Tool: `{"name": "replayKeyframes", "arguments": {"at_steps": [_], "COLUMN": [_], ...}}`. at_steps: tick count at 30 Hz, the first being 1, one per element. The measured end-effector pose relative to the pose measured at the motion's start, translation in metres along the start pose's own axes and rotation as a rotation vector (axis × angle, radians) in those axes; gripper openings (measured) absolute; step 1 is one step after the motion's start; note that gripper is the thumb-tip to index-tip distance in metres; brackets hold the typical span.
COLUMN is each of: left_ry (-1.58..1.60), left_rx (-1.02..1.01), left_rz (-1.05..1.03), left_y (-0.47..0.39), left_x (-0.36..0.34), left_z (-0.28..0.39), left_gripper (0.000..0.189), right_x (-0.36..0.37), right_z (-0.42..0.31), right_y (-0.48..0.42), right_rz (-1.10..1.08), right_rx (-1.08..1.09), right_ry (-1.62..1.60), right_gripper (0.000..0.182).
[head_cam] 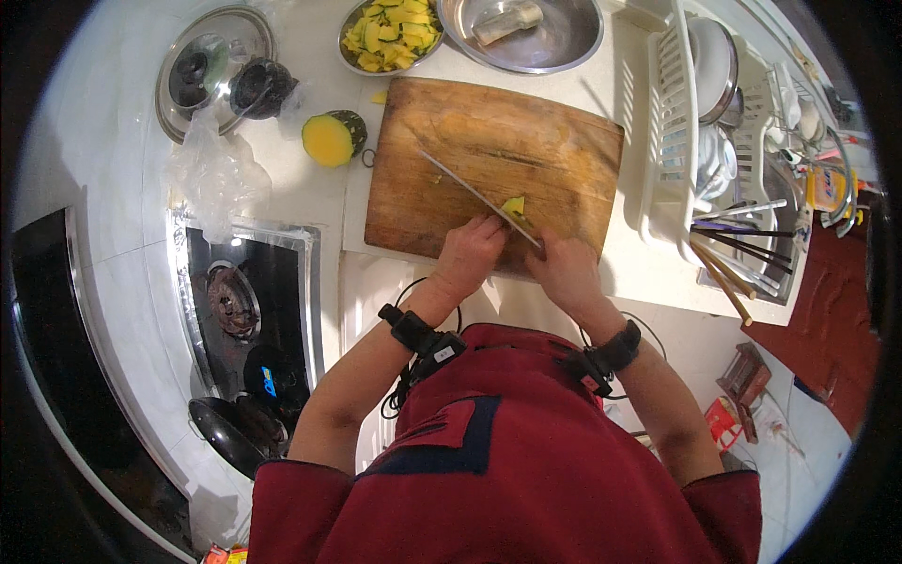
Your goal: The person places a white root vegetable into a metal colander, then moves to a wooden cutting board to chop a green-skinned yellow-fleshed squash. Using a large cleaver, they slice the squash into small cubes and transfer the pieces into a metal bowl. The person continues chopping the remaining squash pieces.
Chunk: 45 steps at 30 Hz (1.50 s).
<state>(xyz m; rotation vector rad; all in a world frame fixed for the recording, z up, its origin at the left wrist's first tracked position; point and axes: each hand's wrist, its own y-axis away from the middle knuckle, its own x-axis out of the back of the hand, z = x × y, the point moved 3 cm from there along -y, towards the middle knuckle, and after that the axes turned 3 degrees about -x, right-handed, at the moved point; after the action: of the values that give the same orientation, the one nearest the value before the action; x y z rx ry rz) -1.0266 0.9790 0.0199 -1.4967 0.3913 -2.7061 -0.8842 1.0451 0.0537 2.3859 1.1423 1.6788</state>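
My right hand (567, 275) grips a kitchen knife (471, 187) by its handle end, near the front edge of a wooden cutting board (458, 127). The blade slants across the board to the far left and is seen nearly edge-on. Curled fingers of my left hand (471, 250) rest close against the blade's left side; whatever lies under them is hidden. A small piece of pumpkin (514, 206) with yellow flesh and green rind sits beside the blade, just beyond my fingertips. Left of the board lies a cut pumpkin chunk (330, 139), its yellow face showing.
Behind the board stand a metal bowl of pumpkin pieces (391, 35) and a larger steel basin (588, 42) with an object inside. A white dish rack (669, 141) with chopsticks (740, 236) flanks the right. To the left are a pot lid (169, 84), plastic bag (218, 166) and gas stove (278, 282).
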Motion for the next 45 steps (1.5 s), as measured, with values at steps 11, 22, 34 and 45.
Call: {"name": "replayKeyframes", "arguments": {"at_steps": [11, 22, 34, 45], "left_ry": [0.009, -0.032, -0.003, 0.057], "left_rx": [-0.038, -0.052, -0.035, 0.041], "left_rz": [-0.017, 0.021, 0.053, -0.104], "left_y": [-0.001, 0.001, 0.007, 0.006], "left_x": [0.003, 0.002, 0.0, 0.005], "left_z": [-0.001, -0.001, -0.003, -0.004], "left_gripper": [0.017, 0.016, 0.016, 0.02], "right_x": [0.009, 0.025, 0.017, -0.009], "right_z": [0.003, -0.011, -0.012, -0.006], "right_y": [0.005, 0.016, 0.014, 0.003], "right_rz": [0.004, 0.006, 0.004, 0.029], "right_rx": [-0.014, -0.035, -0.042, -0.037], "right_ry": [-0.065, -0.129, -0.118, -0.048], "right_gripper": [0.028, 0.027, 0.027, 0.028]}}
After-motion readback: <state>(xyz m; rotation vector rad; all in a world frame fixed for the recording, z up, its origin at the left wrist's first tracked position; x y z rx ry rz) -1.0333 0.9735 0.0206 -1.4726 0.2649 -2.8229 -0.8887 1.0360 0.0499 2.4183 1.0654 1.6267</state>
